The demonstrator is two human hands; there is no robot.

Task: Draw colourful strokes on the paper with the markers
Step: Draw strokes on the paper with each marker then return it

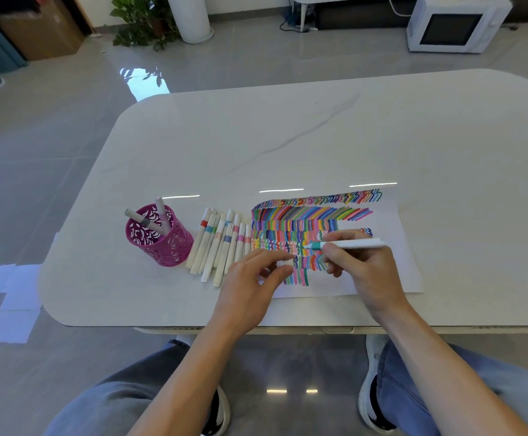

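Far left of the paper, on the white table, stands a pink cup w/ cut-out pattern. Two capped markers lean inside it: one w/ a grey band, one w/ a pale pink band.

Between the cup and the paper lies a row of approx. ten white markers, side by side and close together, some touching. They are all capped, w/ bands in red, teal, peach, blue and pink. The last one on the right is just beside the paper's left edge.

The left hand is at the paper's lower-left corner. Its thumb and fingertips pinch a small white cap, which is over the left part of the drawing.

The paper itself is near the table's front edge and is filled w/ rows of strokes in many colours: zigzags at the top, slanted bars below, then shorter wavy marks. Its right side and bottom are blank.

The right hand is over the paper's lower-right part and grasps a teal marker in a writing grip. The marker lies nearly flat, w/ the tip pointing left and down among the middle strokes. It seems to touch the paper.
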